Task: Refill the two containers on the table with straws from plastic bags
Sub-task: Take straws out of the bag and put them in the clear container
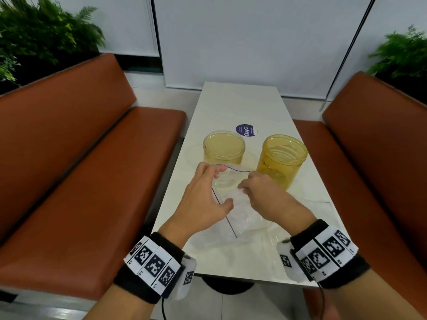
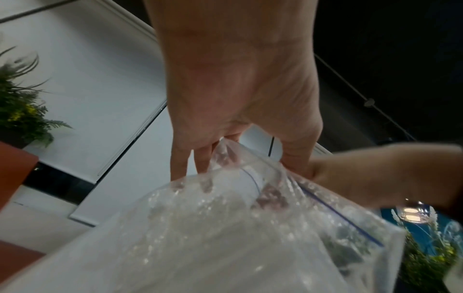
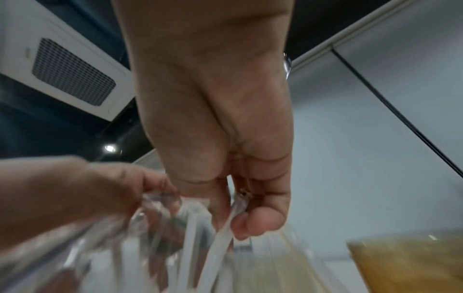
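Note:
Two yellowish see-through containers stand mid-table, the left container (image 1: 224,146) and the right container (image 1: 284,158), both with open tops. In front of them I hold a clear zip bag (image 1: 240,211) with a purple seal line, lifted off the white table (image 1: 240,102). My left hand (image 1: 221,185) grips the bag's left rim between fingers and thumb. My right hand (image 1: 245,188) pinches the right rim, fingers curled. In the left wrist view, the left hand (image 2: 208,164) reaches over the bag (image 2: 225,237). Pale straws (image 3: 218,228) show under the right hand (image 3: 235,208).
More clear plastic (image 1: 312,211) lies flat on the near right of the table. A round purple sticker (image 1: 246,130) sits behind the containers. Orange benches flank the table, the left bench (image 1: 92,158) and the right bench (image 1: 369,146). Plants (image 1: 34,31) stand behind them.

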`<state>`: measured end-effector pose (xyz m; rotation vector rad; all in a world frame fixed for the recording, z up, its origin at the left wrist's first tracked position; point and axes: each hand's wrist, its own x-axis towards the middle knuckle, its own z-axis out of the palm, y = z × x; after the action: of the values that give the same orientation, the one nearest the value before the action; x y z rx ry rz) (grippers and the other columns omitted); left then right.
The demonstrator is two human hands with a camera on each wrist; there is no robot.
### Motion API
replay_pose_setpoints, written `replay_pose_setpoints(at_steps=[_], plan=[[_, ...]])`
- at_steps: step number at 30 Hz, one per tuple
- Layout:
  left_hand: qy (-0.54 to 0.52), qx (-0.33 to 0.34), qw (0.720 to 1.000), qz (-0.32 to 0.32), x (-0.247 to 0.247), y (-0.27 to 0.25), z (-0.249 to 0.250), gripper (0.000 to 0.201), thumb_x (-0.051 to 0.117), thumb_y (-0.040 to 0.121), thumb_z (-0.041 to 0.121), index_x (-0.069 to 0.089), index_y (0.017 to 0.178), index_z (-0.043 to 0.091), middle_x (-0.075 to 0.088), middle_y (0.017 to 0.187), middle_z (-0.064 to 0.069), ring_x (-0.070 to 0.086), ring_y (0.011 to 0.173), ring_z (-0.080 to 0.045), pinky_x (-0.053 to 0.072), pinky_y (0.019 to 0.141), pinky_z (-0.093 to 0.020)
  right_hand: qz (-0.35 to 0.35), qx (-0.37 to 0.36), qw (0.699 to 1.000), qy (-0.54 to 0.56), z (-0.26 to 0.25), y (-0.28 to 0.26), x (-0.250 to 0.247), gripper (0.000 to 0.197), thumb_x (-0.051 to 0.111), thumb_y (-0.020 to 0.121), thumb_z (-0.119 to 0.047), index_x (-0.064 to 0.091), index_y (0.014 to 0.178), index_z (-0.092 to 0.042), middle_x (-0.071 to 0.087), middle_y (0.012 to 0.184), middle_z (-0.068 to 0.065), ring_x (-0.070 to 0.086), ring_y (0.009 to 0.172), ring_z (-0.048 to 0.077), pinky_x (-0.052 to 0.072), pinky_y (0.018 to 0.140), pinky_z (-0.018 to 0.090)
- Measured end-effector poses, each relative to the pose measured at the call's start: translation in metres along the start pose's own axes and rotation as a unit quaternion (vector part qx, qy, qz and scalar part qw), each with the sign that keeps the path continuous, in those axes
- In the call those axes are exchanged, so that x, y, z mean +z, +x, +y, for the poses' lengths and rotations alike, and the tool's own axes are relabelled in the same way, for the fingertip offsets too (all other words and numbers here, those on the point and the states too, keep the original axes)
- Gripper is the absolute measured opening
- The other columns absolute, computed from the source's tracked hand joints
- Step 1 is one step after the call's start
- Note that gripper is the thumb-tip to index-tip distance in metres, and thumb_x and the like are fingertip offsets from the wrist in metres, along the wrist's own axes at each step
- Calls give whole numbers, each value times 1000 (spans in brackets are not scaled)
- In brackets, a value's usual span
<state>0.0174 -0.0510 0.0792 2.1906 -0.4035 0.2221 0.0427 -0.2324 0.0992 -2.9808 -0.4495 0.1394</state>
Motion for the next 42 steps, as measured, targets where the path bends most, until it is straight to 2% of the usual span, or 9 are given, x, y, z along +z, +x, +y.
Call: replay_pose_setpoints(at_steps=[6, 11, 13, 17, 22, 25, 30, 36, 42], plan=[[50, -30, 998, -13, 13, 5, 0, 93, 87, 62, 59, 43, 140, 34, 33, 122, 15, 50, 107, -4, 49, 89, -24, 99, -65, 992, 43, -16, -12, -55, 28, 54, 99, -7, 72, 118, -19, 61, 108, 2, 61, 97, 23, 51, 82, 34], [85, -38, 996, 9, 24, 12, -4, 41, 56, 94, 57, 48, 123, 28, 33, 112, 9, 54, 89, -14, 55, 81, -39, 180, -106, 970, 123, -24, -16, -72, 19, 56, 99, -13, 72, 109, -19, 64, 103, -2, 57, 87, 10, 47, 80, 26], [93, -33, 995, 24, 24, 13, -4, 30, 41, 102, 52, 49, 109, 23, 35, 105, 6, 52, 80, -17, 53, 75, -42, 216, -110, 940, 241, -26, -17, -71, 16, 61, 98, -26, 68, 112, -21, 65, 97, -7, 56, 75, 3, 43, 70, 12], [32, -46, 997, 51, 18, 17, -3, 20, 40, 105, 40, 47, 96, 24, 34, 93, 6, 47, 67, -13, 48, 65, -38, 186, -48, 881, 433, -23, -11, -50, 58, 67, 76, -69, 51, 120, -36, 59, 88, 0, 51, 60, 9, 47, 62, 23], [12, -39, 998, 57, 12, 17, 0, 9, 44, 105, 24, 51, 101, 25, 39, 97, 6, 53, 68, -15, 50, 60, -36, 174, -102, 913, 354, -32, 11, -20, 21, 68, 89, -49, 61, 91, -29, 44, 57, -9, 40, 51, 6, 39, 53, 27], [-11, -53, 996, 64, 7, 15, -5, 7, 54, 102, 24, 51, 97, 29, 40, 95, 6, 52, 70, -13, 48, 63, -32, 211, -153, 933, 248, -39, 16, -17, 30, 58, 98, -37, 44, 72, -32, 45, 57, -8, 41, 54, 11, 35, 51, 23], [3, -86, 995, 52, -8, 10, -17, 28, 71, 91, 39, 60, 111, 23, 45, 108, 7, 59, 90, -8, 51, 80, -29, 230, -163, 925, 255, -46, 33, -42, 31, 50, 102, -34, 52, 80, -11, 48, 62, -5, 43, 55, 12, 37, 53, 27], [32, -121, 990, 64, -29, 12, -25, 39, 68, 88, 14, 61, 125, 24, 45, 111, 7, 57, 94, -6, 48, 80, -24, 378, -123, 851, 342, -33, 66, -116, 28, 52, 102, -34, 56, 84, -13, 47, 60, -6, 38, 50, 7, 32, 51, 22], [46, -149, 984, 87, -43, 13, -27, 44, 64, 87, 9, 61, 128, 25, 46, 115, 7, 56, 100, -8, 52, 94, -38, 407, -42, 873, 265, -12, 124, -104, 28, 47, 102, -40, 48, 86, -17, 50, 64, -9, 49, 59, 15, 33, 57, 29]])
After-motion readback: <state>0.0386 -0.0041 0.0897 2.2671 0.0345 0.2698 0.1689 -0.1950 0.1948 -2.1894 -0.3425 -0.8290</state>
